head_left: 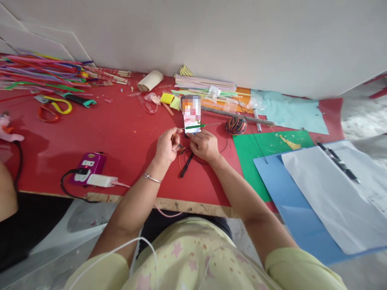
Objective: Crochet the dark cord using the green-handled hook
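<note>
My left hand (167,146) is closed, its fingers pinched around dark multicoloured yarn at the near end of a thin needle-like tool with a green handle (195,127). Beside it on the right, my right hand (204,146) has its fingers curled just below the green handle; what they hold is too small to tell. A phone (192,112) with a lit screen stands or lies just beyond my hands. The multicoloured yarn ball (236,125) rests to the right of the phone. Between my wrists, a black stick-like object (186,166) lies near loose yarn strands.
Pipe cleaners (42,72), scissors (56,108) and a purple power socket (90,165) lie on the left of the red table (127,133). A cardboard roll (150,80) is at the back. Green paper (254,161) and a blue folder (272,177) are on the right.
</note>
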The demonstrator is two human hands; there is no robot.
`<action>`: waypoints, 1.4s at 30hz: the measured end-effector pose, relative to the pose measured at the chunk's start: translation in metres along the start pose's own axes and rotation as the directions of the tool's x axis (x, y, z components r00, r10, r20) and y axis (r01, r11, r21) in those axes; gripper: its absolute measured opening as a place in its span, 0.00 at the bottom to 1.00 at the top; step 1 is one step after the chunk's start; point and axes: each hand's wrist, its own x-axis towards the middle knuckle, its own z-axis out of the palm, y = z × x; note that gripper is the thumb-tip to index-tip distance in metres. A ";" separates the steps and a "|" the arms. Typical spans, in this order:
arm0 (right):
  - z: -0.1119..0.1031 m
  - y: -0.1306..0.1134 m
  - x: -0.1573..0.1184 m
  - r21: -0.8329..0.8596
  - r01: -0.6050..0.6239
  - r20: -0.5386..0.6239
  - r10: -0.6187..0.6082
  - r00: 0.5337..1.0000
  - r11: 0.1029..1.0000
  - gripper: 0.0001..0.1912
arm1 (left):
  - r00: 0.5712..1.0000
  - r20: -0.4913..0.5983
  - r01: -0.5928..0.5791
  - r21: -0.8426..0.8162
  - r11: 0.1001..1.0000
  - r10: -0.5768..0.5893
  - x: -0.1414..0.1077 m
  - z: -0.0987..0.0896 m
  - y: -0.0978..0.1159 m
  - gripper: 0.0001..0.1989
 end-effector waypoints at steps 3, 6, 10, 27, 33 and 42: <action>0.000 0.000 0.000 -0.004 -0.001 -0.010 0.001 1.000 1.000 0.21 | 1.000 0.001 0.001 -0.006 1.000 -0.001 0.000 0.000 0.000 0.11; 0.001 0.001 -0.001 -0.005 0.011 -0.030 -0.011 0.999 1.000 0.21 | 1.000 0.005 -0.002 -0.009 1.000 0.002 0.000 -0.001 -0.001 0.11; 0.001 0.001 -0.001 -0.012 -0.006 -0.041 0.005 0.999 1.000 0.21 | 1.000 0.010 -0.004 -0.016 1.000 0.004 0.001 -0.001 -0.001 0.12; 0.001 0.002 -0.002 0.001 0.019 -0.027 -0.019 0.999 1.000 0.20 | 1.000 0.005 0.002 -0.006 1.000 -0.002 0.001 -0.001 -0.001 0.11; -0.001 0.001 -0.002 0.002 0.006 -0.023 -0.005 1.000 1.000 0.21 | 1.000 0.011 0.003 -0.019 1.000 -0.003 0.001 -0.002 -0.001 0.11; 0.002 0.001 -0.002 0.009 -0.008 -0.020 0.009 1.000 1.000 0.21 | 1.000 0.001 0.007 -0.004 1.000 -0.007 0.002 -0.002 -0.002 0.11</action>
